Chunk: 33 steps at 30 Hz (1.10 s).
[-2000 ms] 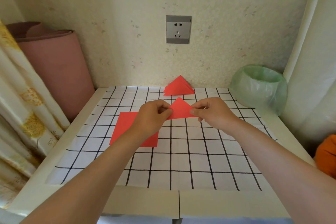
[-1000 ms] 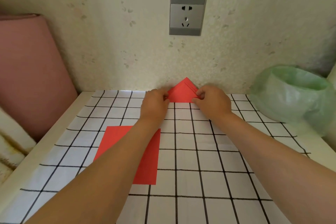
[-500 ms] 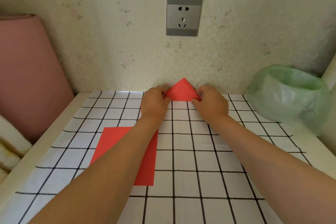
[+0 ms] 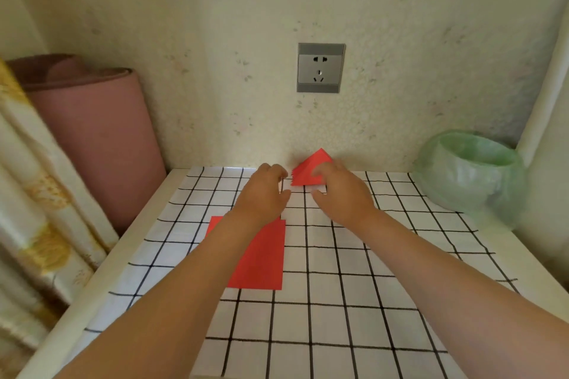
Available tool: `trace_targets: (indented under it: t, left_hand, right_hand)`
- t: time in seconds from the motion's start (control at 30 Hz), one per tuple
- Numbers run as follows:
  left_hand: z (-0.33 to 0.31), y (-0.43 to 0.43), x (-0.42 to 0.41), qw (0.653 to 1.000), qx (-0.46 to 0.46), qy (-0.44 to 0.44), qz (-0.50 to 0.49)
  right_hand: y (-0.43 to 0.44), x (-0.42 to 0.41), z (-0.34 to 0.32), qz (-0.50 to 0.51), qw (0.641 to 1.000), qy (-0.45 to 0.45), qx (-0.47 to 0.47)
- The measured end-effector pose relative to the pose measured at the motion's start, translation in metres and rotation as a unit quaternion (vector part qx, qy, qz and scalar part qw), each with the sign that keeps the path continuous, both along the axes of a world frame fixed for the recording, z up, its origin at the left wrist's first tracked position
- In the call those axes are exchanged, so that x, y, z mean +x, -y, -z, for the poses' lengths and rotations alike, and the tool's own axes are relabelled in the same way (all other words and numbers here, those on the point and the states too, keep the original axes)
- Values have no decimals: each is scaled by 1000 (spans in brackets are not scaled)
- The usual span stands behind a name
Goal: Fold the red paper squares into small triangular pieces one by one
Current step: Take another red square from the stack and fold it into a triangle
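**A:** Where are the folded pieces?

**B:** A pile of red paper triangles (image 4: 308, 175) sits at the back of the table, close to the wall. The creases are sharp, and the layered edges fan out in steps at the left corner.

**A:** And the unfolded ones?

**B:** The flat red paper squares (image 4: 261, 258) lie nearer, smooth and matte on the white cover with a black grid (image 4: 338, 286), partly under the left forearm.

**A:** The hands?

**B:** The right hand (image 4: 341, 194) lies over the right side of the pile, fingers spread and fairly straight, touching it. The left hand (image 4: 264, 194) is just beside the pile's left corner, fingers loosely curled and holding nothing.

**A:** Around them?

**B:** A grey wall socket (image 4: 320, 68) above, a bin lined with crinkled green plastic (image 4: 471, 175) to the right, and a pink roll (image 4: 92, 138) to the left.
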<state>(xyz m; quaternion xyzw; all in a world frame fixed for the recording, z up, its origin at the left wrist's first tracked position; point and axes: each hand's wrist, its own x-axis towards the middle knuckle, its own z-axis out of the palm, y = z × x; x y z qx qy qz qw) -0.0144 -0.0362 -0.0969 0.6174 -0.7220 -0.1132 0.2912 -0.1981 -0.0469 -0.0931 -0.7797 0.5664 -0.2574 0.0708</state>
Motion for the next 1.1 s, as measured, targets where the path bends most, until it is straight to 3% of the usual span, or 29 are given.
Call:
trace_targets:
  t: [0.2, 0.37, 0.47, 0.73, 1.1]
  left_hand:
    - [5, -74, 45, 993, 72, 86, 46]
    - [8, -116, 69, 974, 169, 144, 55]
    - [14, -130, 77, 962, 200, 174, 70]
    - [27, -142, 85, 981, 145, 110, 60]
    - [21, -142, 88, 988, 103, 103, 55]
  right_hand:
    - [-57, 46, 0, -181, 974, -45, 130]
    - [-89, 57, 9, -226, 943, -148, 195]
    - [-99, 50, 14, -233, 934, -164, 215]
    - [-110, 45, 19, -201, 966, -43, 158]
    - [-111, 47, 19, -166, 977, -39, 132]
